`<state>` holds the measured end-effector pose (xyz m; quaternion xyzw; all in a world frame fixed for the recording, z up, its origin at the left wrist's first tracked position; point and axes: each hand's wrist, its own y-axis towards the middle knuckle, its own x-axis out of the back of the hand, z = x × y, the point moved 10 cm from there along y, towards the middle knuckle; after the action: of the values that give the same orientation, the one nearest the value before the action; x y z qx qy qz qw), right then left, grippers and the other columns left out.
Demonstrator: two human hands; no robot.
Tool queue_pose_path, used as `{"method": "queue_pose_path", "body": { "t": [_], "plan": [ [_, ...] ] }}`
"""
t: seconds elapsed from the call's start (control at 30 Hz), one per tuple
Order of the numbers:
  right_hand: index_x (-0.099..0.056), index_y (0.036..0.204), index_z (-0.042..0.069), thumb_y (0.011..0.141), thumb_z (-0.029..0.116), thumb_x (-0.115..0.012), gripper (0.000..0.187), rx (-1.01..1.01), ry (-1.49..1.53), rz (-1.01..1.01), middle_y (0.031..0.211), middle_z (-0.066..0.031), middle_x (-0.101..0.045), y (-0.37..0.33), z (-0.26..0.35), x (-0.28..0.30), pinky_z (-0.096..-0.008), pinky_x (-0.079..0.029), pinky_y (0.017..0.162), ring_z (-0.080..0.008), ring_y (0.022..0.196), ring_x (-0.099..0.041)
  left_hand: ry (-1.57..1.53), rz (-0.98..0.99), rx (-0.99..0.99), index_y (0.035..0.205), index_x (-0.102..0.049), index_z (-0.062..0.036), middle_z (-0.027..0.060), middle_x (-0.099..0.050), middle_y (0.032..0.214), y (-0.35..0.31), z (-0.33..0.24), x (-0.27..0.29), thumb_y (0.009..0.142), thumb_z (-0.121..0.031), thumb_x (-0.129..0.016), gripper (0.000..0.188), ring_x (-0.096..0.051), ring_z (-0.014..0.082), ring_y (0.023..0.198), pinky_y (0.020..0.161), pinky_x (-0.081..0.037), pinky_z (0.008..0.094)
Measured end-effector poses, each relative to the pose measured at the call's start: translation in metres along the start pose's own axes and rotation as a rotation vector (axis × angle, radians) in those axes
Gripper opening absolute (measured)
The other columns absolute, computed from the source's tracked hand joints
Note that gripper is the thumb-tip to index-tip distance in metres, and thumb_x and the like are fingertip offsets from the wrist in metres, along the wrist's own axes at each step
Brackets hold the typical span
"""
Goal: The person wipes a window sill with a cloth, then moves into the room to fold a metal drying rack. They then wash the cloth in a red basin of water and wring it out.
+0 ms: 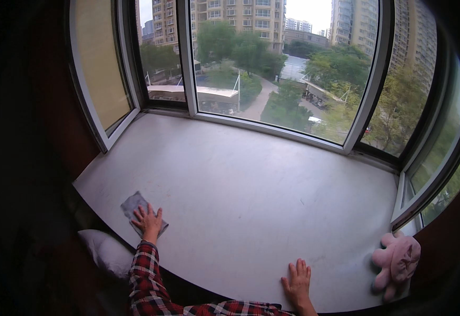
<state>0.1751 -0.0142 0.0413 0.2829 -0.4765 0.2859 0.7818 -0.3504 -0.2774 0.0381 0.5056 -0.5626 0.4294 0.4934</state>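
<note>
R hand (297,279) flat on the sill (251,200) near edge, fingers spread, holding nothing, good brace. L hand (148,221) presses grey cloth (133,206) at sill's left front, fingers open on top. Best w/ even pressure, overlapping passes toward window frame (272,129); pink plush toy (396,263) sits far right
</note>
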Motion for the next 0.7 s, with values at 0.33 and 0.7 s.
{"method": "queue_pose_path", "body": {
  "t": [0.33, 0.7],
  "plan": [
    [-0.046, 0.127, 0.004, 0.079, 0.032, -0.065, 0.059, 0.002, -0.064, 0.014, 0.141, -0.0264, -0.033, 0.001, 0.010, 0.001, -0.0547, -0.016, 0.109, -0.0402, 0.134, -0.027, -0.057, -0.072, -0.615, 0.142, -0.030, 0.0017, 0.0207, -0.023, 0.150, -0.027, -0.244, -0.055, 0.085, -0.067, -0.037, 0.089, -0.016, 0.0313, 0.141, 0.112, -0.009, 0.0496],
    [-0.046, 0.127, 0.002, 0.078, 0.026, -0.066, 0.058, 0.018, 0.060, -0.081, 0.139, -0.0224, -0.038, -0.003, 0.001, 0.004, -0.0514, -0.018, 0.110, -0.0364, 0.132, -0.032, -0.184, 0.203, -1.463, 0.143, -0.023, 0.0032, 0.0224, -0.019, 0.151, -0.324, -0.378, -0.067, 0.087, -0.066, -0.035, 0.090, -0.012, 0.0335, 0.142, 0.114, -0.010, 0.0460]
  ]
}}
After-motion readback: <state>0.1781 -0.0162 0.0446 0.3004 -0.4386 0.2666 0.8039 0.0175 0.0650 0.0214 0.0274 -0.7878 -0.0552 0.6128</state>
